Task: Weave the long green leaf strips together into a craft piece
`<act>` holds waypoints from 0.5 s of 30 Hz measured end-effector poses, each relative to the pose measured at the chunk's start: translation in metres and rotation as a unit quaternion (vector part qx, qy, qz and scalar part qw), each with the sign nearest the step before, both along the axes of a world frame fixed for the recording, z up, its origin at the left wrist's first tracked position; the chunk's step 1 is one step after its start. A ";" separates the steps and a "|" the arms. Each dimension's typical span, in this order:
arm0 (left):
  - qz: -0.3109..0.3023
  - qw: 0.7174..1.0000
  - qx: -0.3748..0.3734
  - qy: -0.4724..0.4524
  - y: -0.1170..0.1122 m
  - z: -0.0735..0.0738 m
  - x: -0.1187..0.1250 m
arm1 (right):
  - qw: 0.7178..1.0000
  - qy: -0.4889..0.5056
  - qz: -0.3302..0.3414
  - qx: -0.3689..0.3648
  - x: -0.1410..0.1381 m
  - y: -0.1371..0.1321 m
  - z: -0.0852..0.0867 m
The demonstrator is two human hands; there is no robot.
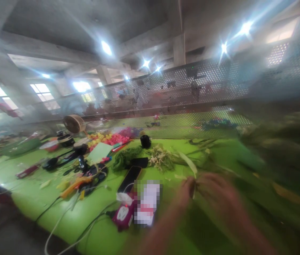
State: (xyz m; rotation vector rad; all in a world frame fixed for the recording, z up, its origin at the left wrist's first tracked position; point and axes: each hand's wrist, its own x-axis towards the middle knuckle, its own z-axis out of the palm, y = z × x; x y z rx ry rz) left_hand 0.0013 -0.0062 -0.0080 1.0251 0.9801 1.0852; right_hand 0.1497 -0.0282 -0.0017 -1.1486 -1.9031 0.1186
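Over the right part of the green table, my left hand and my right hand meet at their fingertips. Both pinch the lower end of a pale green leaf strip, which rises tilted to the left above them. A short bit of it hangs below the fingers. Motion smears both hands, so single fingers are hard to make out. Just beyond lies a heap of pale dried-looking scraps, with a bunch of dark green strands to its left.
A glue gun with an orange body and cords lies left of a dark phone. Nearer stand a purple power socket and a second phone with a lit screen. Behind are pink and yellow pieces and a perforated metal panel.
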 end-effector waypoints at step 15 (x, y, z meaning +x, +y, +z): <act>0.051 0.997 -0.028 -0.045 0.002 -0.003 0.005 | 0.998 -0.056 0.025 -0.004 -0.009 0.000 -0.003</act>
